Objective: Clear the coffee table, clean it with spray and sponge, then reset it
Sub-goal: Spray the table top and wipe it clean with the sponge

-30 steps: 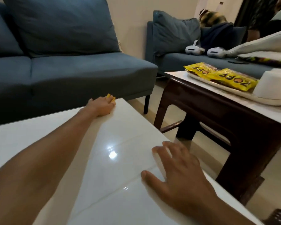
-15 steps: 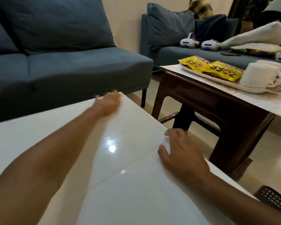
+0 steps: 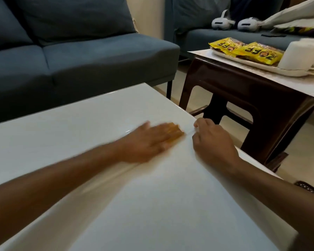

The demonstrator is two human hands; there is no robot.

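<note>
The white glossy coffee table (image 3: 65, 142) fills the lower part of the head view. My left hand (image 3: 149, 140) lies flat on it near the right edge, blurred by motion, and presses a yellow sponge (image 3: 174, 135) under its straight fingers. Only the sponge's front edge shows past the fingertips. Just to the right, my right hand (image 3: 212, 142) rests at the table's right edge with its fingers curled at the rim. No spray bottle is in view.
A dark wooden side table (image 3: 246, 91) stands close on the right, carrying a white tray (image 3: 288, 72) with yellow snack packets (image 3: 246, 51) and a white mug (image 3: 295, 55). Blue sofas (image 3: 80, 57) stand behind. Two white headsets (image 3: 234, 23) lie on the far sofa.
My left hand has swept the sponge from the table's far corner back toward me and to the right. My right hand slid to the table's edge and curled its fingers there.
</note>
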